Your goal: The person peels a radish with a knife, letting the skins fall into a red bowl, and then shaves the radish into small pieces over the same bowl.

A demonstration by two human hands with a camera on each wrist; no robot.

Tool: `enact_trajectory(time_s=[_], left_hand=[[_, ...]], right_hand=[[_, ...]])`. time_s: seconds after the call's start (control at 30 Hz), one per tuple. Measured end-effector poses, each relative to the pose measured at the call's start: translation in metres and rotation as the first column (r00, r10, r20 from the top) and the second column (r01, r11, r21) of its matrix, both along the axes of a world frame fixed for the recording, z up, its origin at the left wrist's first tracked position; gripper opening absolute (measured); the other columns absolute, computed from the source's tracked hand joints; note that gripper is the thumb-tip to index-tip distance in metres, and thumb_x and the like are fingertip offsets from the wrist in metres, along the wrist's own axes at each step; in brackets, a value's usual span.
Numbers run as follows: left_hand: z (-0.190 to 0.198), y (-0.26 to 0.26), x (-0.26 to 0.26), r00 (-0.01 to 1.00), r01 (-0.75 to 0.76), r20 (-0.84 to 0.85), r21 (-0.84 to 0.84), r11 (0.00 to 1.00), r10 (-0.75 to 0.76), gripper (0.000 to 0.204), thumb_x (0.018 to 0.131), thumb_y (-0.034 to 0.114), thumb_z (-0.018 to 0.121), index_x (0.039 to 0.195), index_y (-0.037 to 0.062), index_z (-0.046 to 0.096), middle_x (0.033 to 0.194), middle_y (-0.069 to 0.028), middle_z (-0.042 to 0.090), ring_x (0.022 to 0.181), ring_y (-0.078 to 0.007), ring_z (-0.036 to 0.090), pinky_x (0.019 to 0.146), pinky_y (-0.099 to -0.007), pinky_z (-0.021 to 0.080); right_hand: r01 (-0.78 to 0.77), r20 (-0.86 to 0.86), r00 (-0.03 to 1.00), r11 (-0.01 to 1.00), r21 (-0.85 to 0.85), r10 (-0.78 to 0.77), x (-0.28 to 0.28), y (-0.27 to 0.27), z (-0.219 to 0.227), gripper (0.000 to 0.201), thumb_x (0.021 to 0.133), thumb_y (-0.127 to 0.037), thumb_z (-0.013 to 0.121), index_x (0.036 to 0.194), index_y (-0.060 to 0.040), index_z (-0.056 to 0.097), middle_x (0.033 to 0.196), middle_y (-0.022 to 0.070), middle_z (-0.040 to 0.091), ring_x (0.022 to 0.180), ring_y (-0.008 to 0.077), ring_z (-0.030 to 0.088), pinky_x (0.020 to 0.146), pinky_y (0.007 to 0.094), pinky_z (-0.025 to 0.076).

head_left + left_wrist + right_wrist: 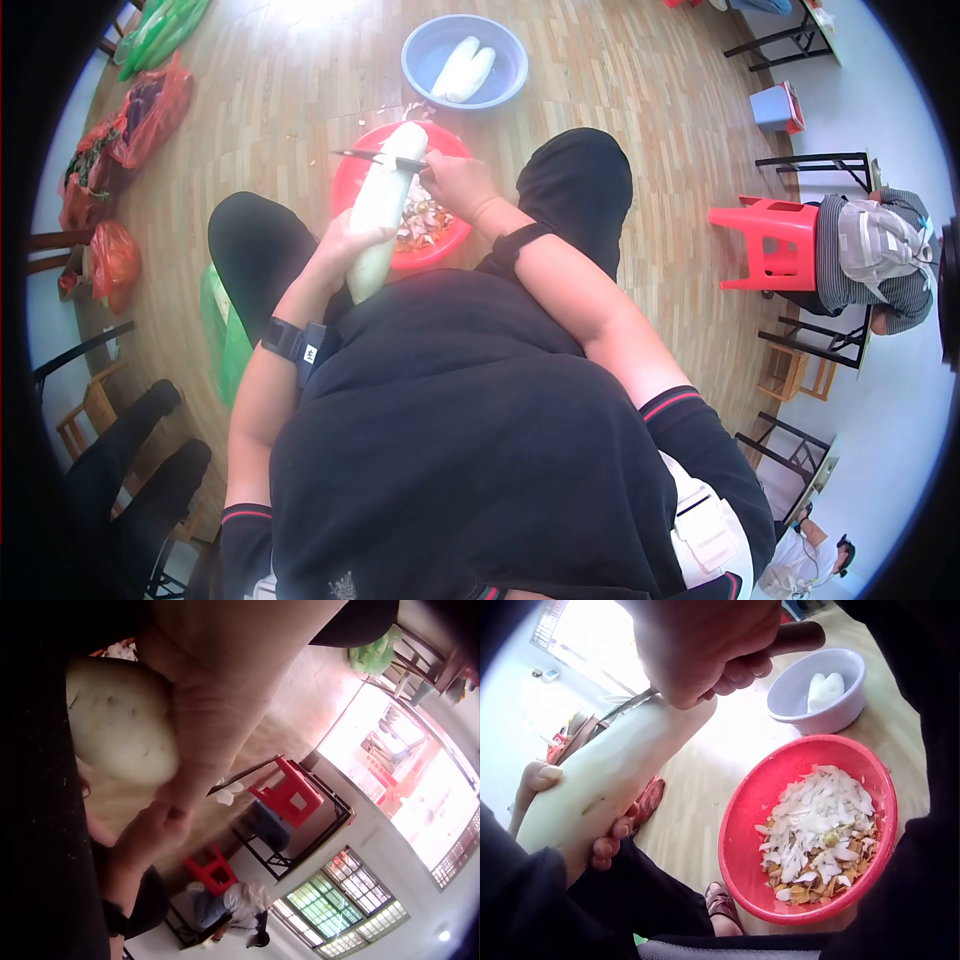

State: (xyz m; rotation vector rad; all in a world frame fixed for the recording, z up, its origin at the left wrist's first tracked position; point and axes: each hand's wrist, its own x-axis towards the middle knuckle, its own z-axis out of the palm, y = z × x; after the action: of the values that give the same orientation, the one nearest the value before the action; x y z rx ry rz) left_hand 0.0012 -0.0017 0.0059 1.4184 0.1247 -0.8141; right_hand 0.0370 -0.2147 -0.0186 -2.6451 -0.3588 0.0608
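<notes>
My left hand (350, 243) grips a long white daikon radish (385, 200) around its lower part, its near end close to my dark shirt. In my right hand (462, 186) is a knife (362, 155), and its blade lies across the radish near the far end. The knife's brown handle (799, 637) sticks out of my fist in the right wrist view. Beneath the radish stands a red basin (731, 847) that holds white peelings (825, 799) over orange-brown scraps. The left wrist view shows the radish's blunt end (120, 724) close up.
A blue-grey basin (415, 75) with two white radishes (465, 72) stands just beyond the red one. Red plastic bags (150, 110) lie at the left, a green bag (222, 330) beside my leg. At the right a person (885, 255) is near a red stool (770, 240).
</notes>
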Motion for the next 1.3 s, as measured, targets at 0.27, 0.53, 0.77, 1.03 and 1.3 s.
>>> enact_trajectory(time_s=[0.27,0.53,0.77,1.03,1.3], left_hand=[[0.000,0.001,0.000,1.000,0.005,0.000,0.033,0.999,-0.005,0.056,0.071,0.022,0.068,0.116,-0.0020,0.046,0.101,-0.0099,0.056,0.090,-0.0166,0.055,0.078,-0.0298,0.046],[0.001,-0.001,0.000,1.000,0.010,0.013,0.005,1.000,-0.010,0.055,0.071,0.021,0.068,0.116,-0.0017,0.046,0.101,-0.0096,0.056,0.090,-0.0163,0.055,0.078,-0.0290,0.046],[-0.002,-0.001,0.001,1.000,0.025,0.007,0.016,1.000,-0.025,0.053,0.071,0.021,0.068,0.114,-0.0018,0.047,0.099,-0.0092,0.056,0.088,-0.0160,0.055,0.076,-0.0287,0.046],[0.000,0.003,-0.003,0.999,0.007,0.035,0.000,1.000,-0.007,0.055,0.072,0.021,0.067,0.117,-0.0030,0.047,0.102,-0.0104,0.057,0.092,-0.0175,0.055,0.080,-0.0294,0.045],[0.000,0.004,0.000,1.000,-0.027,-0.009,0.090,0.996,0.028,0.053,0.072,0.023,0.068,0.114,-0.0028,0.048,0.100,-0.0110,0.057,0.088,-0.0175,0.057,0.076,-0.0304,0.046]], right_hand=[[-0.025,0.098,0.995,0.999,-0.039,0.028,0.003,0.002,-0.013,0.021,0.078,-0.026,0.062,0.081,-0.0060,0.058,0.082,0.0105,0.063,0.080,0.0252,0.063,0.063,0.0375,0.052],[0.008,0.151,0.988,0.990,-0.138,0.013,0.007,-0.005,-0.020,0.025,0.081,-0.031,0.059,0.083,-0.0067,0.056,0.074,0.0082,0.064,0.064,0.0246,0.065,0.056,0.0365,0.052],[0.020,0.155,0.988,0.985,-0.169,0.006,0.007,-0.008,-0.022,0.021,0.083,-0.029,0.055,0.084,-0.0080,0.054,0.074,0.0089,0.064,0.066,0.0250,0.065,0.057,0.0377,0.051],[0.231,0.068,0.972,0.963,-0.136,-0.224,0.018,-0.029,-0.034,0.027,0.081,-0.035,0.059,0.083,-0.0083,0.056,0.074,0.0126,0.065,0.068,0.0293,0.065,0.060,0.0409,0.051],[0.047,-0.052,0.998,0.999,0.002,-0.047,0.004,-0.012,-0.012,0.021,0.080,-0.029,0.059,0.086,-0.0086,0.058,0.075,0.0114,0.064,0.073,0.0307,0.064,0.066,0.0415,0.051]])
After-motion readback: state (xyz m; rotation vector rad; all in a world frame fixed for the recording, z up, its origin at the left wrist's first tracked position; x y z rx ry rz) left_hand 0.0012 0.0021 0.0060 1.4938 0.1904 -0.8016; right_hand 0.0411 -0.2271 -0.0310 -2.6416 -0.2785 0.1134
